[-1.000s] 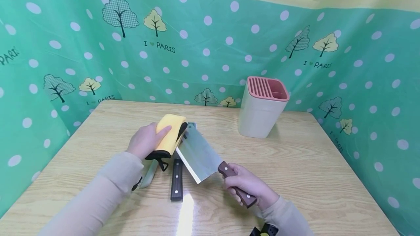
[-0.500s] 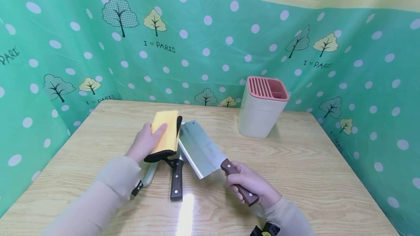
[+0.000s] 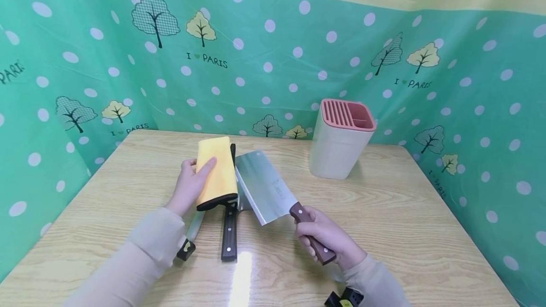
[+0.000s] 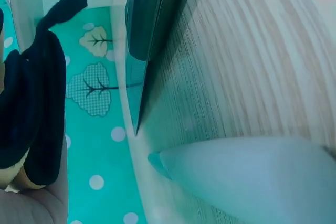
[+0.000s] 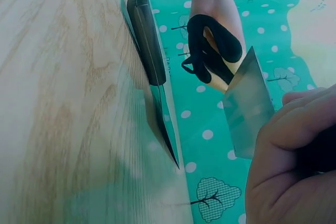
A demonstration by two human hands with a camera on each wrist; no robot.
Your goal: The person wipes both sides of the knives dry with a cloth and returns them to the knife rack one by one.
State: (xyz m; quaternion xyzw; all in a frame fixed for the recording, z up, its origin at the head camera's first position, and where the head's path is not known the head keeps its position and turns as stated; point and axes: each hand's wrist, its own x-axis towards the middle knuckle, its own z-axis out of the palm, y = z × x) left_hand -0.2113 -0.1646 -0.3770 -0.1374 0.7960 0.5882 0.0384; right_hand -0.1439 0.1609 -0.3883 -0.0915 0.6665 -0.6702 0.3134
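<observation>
My left hand [image 3: 190, 184] grips a folded yellow cloth [image 3: 216, 169] with black trim and a black loop, thumb across its front. In my right hand [image 3: 327, 235] is the brown riveted handle of a cleaver [image 3: 269, 188], its broad blade slanting up to the left. The blade's far end sits right beside the cloth, and in the right wrist view the blade [image 5: 249, 108] overlaps the cloth [image 5: 226, 45]. Beneath them on the table lies a knife [image 3: 229, 240] with a dark riveted handle, its blade partly hidden. Left of it is a pale, slender tapered object [image 4: 247, 177].
Toward the back right of the wooden table [image 3: 405, 212] stands a white knife holder [image 3: 339, 153] with a pink slotted top. A green dotted curtain [image 3: 290, 75] hangs behind and at both sides. Wrist cameras [image 3: 344, 298] are strapped under the sleeves.
Both hands have risen slightly. The cloth has shifted a little left and away and turned more upright, drawing off the cleaver's blade end; the cleaver has moved slightly up and right.
</observation>
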